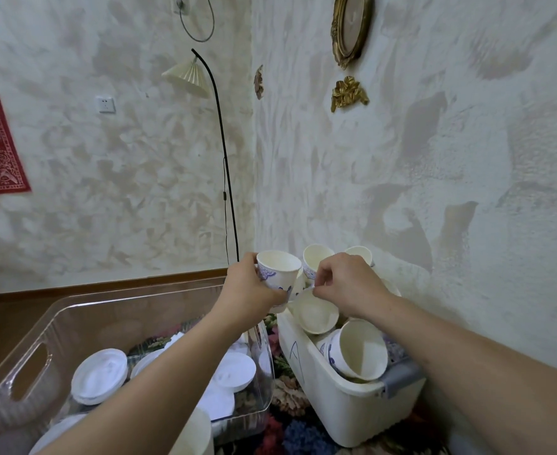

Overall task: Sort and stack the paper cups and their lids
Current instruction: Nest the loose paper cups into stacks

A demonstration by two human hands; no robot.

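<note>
Home rm, floor lamp (218, 133), gilt wall frame (352, 26), floral rug (290, 399)

Dim, soft indoor light; edges fisheye-warped, slightly blurry.

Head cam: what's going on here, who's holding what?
A person is sorting paper cups. The left hand grips an upright blue-patterned cup. The right hand pinches the rim of another cup with its fingers, over the white bin heaped with loose cups. The clear bin beside it holds white lids. The two held cups are not yet nested.
</note>
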